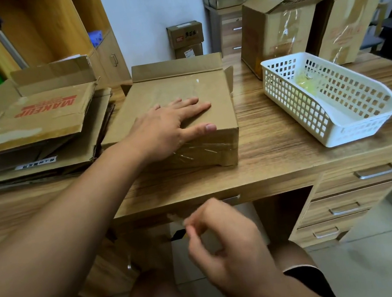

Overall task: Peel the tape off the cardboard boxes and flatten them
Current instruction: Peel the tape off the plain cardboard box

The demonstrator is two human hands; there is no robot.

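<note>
A brown cardboard box [181, 87] lies on the wooden desk [265, 148], its far flaps open and clear tape [205, 149] across its near face. My left hand [169, 127] rests flat on the box top, fingers spread and thumb along the near edge. Below the desk edge, my right hand [222, 235] has its fingers curled and pinches a small crumpled strip of clear tape [176, 218].
A stack of flattened boxes [37, 135] lies at the left. A white plastic basket [328, 97] holding balled tape stands at the right. Two tall open boxes [274, 29] stand behind it. Desk drawers [348, 202] are at the lower right.
</note>
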